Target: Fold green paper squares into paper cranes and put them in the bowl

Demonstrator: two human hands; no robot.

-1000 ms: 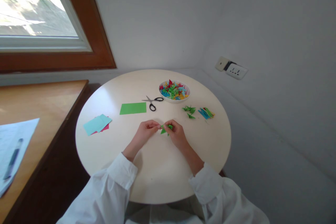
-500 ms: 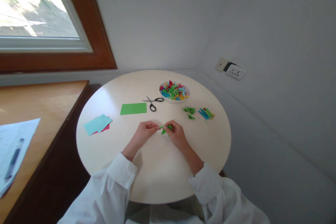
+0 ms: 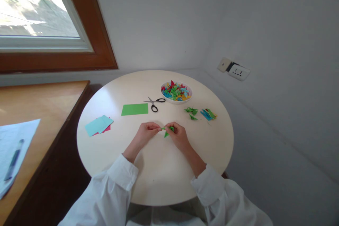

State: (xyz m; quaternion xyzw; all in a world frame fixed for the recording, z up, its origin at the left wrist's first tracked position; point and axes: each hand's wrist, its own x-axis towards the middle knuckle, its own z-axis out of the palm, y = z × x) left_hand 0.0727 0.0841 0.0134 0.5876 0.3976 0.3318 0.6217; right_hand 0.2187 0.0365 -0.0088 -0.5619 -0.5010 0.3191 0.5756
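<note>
At the far left, a pen point(image 3: 14, 159) lies on a printed sheet point(image 3: 29, 130) on a wooden worktop point(image 3: 53, 95). On the round white worktop point(image 3: 164, 173), light-blue sheets point(image 3: 96, 126) overlap a pinkish-red sheet point(image 3: 107, 129), all flat and with no folds that I can make out. Further right lies a flat green sheet point(image 3: 135, 109), seemingly stock not yet used. The left hand point(image 3: 146, 134) comes next, its thumb and fingers pinched together on one narrow end of a small green folded piece point(image 3: 166, 134). Just beyond, the scissors point(image 3: 153, 102) rest with their blades apart, touched by neither hand. The green piece is held between the two hands near the middle of the worktop, and the fingers of the right hand point(image 3: 179, 136) grip its wider part, hiding much of it. It looks well along in its folding, though its exact stage cannot be told. Behind, a white bowl point(image 3: 176, 102) is heaped with finished-looking, many-coloured folded figures point(image 3: 174, 92). To its right and nearer, a few green figures point(image 3: 192, 111) appear done but sit outside the bowl, beside a pile of coloured paper strips point(image 3: 208, 114).
</note>
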